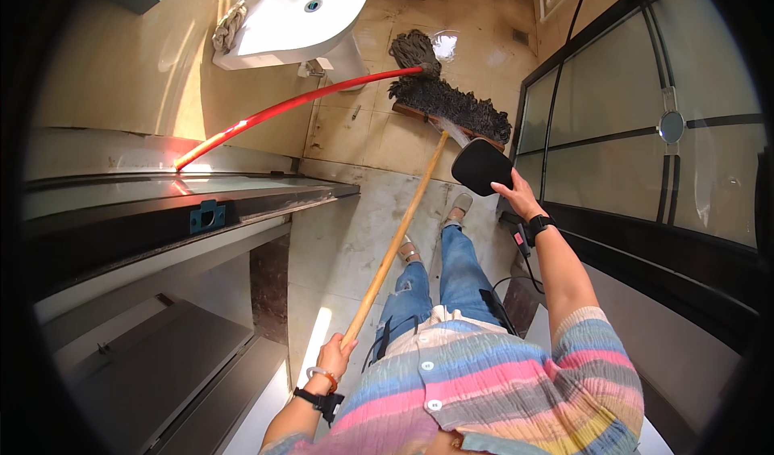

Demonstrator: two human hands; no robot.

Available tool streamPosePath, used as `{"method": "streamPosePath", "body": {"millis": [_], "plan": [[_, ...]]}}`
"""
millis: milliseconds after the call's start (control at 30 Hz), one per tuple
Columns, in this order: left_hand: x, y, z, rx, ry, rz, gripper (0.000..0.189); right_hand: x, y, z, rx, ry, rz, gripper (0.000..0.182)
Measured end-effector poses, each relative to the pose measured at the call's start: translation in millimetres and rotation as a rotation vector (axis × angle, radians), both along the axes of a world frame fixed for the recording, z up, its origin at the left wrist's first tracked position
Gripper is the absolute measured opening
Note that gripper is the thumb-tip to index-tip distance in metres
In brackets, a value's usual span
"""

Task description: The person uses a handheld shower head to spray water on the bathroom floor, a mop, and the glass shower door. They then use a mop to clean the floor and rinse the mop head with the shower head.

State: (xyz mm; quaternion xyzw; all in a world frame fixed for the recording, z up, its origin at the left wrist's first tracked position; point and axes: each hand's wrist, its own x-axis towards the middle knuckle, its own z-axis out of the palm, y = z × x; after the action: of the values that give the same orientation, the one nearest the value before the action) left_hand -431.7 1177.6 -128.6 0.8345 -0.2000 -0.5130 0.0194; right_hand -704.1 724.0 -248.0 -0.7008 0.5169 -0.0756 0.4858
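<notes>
My left hand (pixel 334 357) is wrapped around the wooden handle (pixel 396 240) of a wide dust mop. Its dark fringed head (pixel 453 105), backed by a wooden board (pixel 417 112), rests on the tiled floor. In my right hand (pixel 521 195) is a black vessel with rounded corners (pixel 482 168), tipped forward, so its inside is hidden. A stream of clear water (pixel 455 131) runs from its far edge onto the mop's board. Behind and touching the dark fringe lies a grey string mop (pixel 414 50) with a red handle (pixel 302 99), which leans against the left door frame.
A white pedestal sink (pixel 290 32) with a rag (pixel 230 27) on its rim stands at the upper left. A black-framed glass door (pixel 611 104) is on the right. Wet tiles (pixel 444 47) shine near a floor drain (pixel 520 36). A metal door frame (pixel 284 204) edges the left.
</notes>
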Motion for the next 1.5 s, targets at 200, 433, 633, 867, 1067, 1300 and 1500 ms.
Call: {"method": "streamPosePath", "body": {"millis": [200,433,633,867,1067,1300,1500], "plan": [[-1,50,115,-0.037,0.0,-0.048,0.036,5,14,-7,-0.07,0.098,0.04,0.069],[-3,98,131,0.01,0.016,-0.021,0.031,12,24,-5,-0.023,0.001,0.031,0.068],[-20,108,101,0.108,-0.04,0.039,0.024,17,15,-14,0.005,0.021,0.047,0.068],[4,40,125,0.188,-0.031,-0.143,0.036,16,-1,-24,0.024,0.065,0.071,0.069],[33,19,158,0.149,-0.071,-0.245,0.039,19,-11,-53,-0.039,0.032,0.018,0.081],[58,10,58,0.115,-0.132,-0.412,0.036,14,-17,-42,-0.031,0.066,-0.002,0.079],[63,-70,5,-0.085,-0.099,-0.494,0.038,9,-43,-21,-0.208,-0.124,-0.314,0.063]]}}
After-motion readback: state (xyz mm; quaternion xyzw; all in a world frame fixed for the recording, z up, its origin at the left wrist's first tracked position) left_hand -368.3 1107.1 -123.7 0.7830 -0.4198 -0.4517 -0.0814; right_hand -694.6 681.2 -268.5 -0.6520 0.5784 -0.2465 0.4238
